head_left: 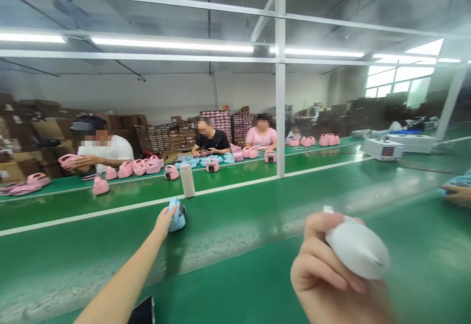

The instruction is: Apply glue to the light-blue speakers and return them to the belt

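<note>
My left hand (pixel 164 222), arm stretched forward, grips a light blue speaker-like device (pixel 177 216) with a dark round front, on or just above the green bench. Fingers and thumb lie along its near side. Close to the camera, my right hand (pixel 318 260) is closed around a smooth white rounded object (pixel 358 248). A small white tip pokes out above the thumb; its exact kind is unclear. Beyond the blue device stands a pale beige cylinder (pixel 187 180), like a bottle or tumbler.
A green belt (pixel 235 179) carries several pink devices (pixel 212 165). People sit across it, one (pixel 211 140) in black. A white post (pixel 280 118) rises ahead. A white instrument box (pixel 383 149) stands right, near another person's hand (pixel 458 194). A dark flat object (pixel 144 311) lies below.
</note>
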### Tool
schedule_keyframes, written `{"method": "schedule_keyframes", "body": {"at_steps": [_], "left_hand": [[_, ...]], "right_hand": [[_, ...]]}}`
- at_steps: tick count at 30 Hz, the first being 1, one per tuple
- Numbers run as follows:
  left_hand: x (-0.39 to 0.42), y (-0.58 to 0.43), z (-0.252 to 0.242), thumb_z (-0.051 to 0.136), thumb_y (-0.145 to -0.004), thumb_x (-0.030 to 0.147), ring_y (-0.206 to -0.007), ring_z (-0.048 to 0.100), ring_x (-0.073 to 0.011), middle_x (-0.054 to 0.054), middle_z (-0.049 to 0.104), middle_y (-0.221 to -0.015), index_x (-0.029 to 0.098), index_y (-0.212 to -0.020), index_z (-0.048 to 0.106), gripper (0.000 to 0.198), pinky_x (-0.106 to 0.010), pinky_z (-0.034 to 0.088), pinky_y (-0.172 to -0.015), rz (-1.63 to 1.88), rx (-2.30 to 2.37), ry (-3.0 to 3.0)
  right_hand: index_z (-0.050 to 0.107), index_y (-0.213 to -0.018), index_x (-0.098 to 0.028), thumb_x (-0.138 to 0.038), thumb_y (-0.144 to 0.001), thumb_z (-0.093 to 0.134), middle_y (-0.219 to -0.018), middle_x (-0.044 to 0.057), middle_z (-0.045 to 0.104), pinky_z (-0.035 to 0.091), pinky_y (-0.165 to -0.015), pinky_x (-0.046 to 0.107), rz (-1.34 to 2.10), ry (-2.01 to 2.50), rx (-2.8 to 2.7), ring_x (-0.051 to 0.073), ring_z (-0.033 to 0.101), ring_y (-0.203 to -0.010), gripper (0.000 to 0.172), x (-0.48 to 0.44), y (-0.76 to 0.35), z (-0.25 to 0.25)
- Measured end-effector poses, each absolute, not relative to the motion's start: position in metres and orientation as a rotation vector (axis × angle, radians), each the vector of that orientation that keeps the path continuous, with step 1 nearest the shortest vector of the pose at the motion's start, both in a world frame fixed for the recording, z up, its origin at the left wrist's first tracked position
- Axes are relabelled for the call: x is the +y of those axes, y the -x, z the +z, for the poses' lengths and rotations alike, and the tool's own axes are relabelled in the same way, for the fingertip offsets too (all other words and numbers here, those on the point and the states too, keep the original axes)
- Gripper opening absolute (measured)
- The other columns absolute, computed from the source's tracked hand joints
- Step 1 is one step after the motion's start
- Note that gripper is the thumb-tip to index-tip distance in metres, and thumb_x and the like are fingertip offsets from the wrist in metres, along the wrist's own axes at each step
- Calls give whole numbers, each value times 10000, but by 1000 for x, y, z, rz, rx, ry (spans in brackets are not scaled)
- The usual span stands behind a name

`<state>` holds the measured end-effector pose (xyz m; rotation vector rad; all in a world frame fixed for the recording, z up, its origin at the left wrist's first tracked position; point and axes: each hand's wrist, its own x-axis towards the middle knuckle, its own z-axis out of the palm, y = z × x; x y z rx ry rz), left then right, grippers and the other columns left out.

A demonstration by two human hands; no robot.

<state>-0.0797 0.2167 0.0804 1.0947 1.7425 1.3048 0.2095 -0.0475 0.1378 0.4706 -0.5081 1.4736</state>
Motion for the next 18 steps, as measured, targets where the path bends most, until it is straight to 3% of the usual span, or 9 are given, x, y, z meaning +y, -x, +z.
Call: {"method": "schedule_keyframes", "body": {"at_steps": [3, 5, 8, 11, 14, 16, 18], "left_hand": [[226, 83, 85, 589, -903, 332, -1071, 588, -237, -100, 576, -1226, 150, -1204, 557, 353, -457, 512, -902, 1279, 1859, -1134], [225, 78, 89, 601, -884, 301, -1242, 484, -297, -138, 484, -1367, 150, -1298, 488, 456, -537, 407, -1026, 1292, 1921, -1189], [202, 61, 94, 581, -829, 251, -1396, 312, -328, -206, 356, -1484, 74, -1385, 374, 619, -513, 247, -1150, 1298, 1836, -1384], [151, 47, 84, 585, -765, 351, -1389, 364, -267, -116, 438, -1469, 153, -1309, 482, 588, -404, 299, -1154, 1228, 1537, -1624], [86, 50, 52, 627, -733, 502, -1367, 403, -295, -54, 524, -1415, 260, -1190, 602, 517, -466, 304, -1150, 1010, 1166, -1869], [48, 56, 21, 615, -778, 529, -1332, 450, -301, -35, 546, -1397, 305, -1161, 639, 444, -477, 311, -1147, 849, 1057, -1906], [24, 58, -9, 572, -837, 526, -1309, 472, -292, -52, 559, -1380, 306, -1204, 625, 431, -452, 374, -1109, 790, 967, -1811]], "right_hand": [[557, -907, -97, -109, -895, 715, -907, -30, 639, 560, -535, 211, 1486, -526, -393, 63, 580, -518, 159, -44, -201, 142], [583, -903, -79, -44, -840, 742, -845, -27, 644, 531, -497, 196, 1532, -547, -306, 56, 555, -481, 175, -40, -196, 146], [617, -930, -65, 2, -770, 778, -684, -66, 599, 492, -472, 158, 1562, -516, -210, 43, 527, -453, 237, -33, -188, 148], [608, -999, -60, -28, -691, 844, -605, -104, 556, 469, -460, 124, 1567, -437, -99, 32, 511, -448, 390, -27, -180, 149], [570, -1011, -67, -10, -588, 872, -786, -52, 645, 447, -426, 107, 1612, -324, 50, 10, 480, -435, 523, -26, -169, 150], [552, -921, -100, -32, -586, 838, -790, -53, 633, 406, -382, 101, 1639, -242, 149, 6, 450, -413, 446, -26, -159, 152], [520, -832, -139, -162, -689, 749, -696, -77, 563, 357, -344, 98, 1644, -159, 232, 10, 417, -382, 270, -24, -149, 156]]}}
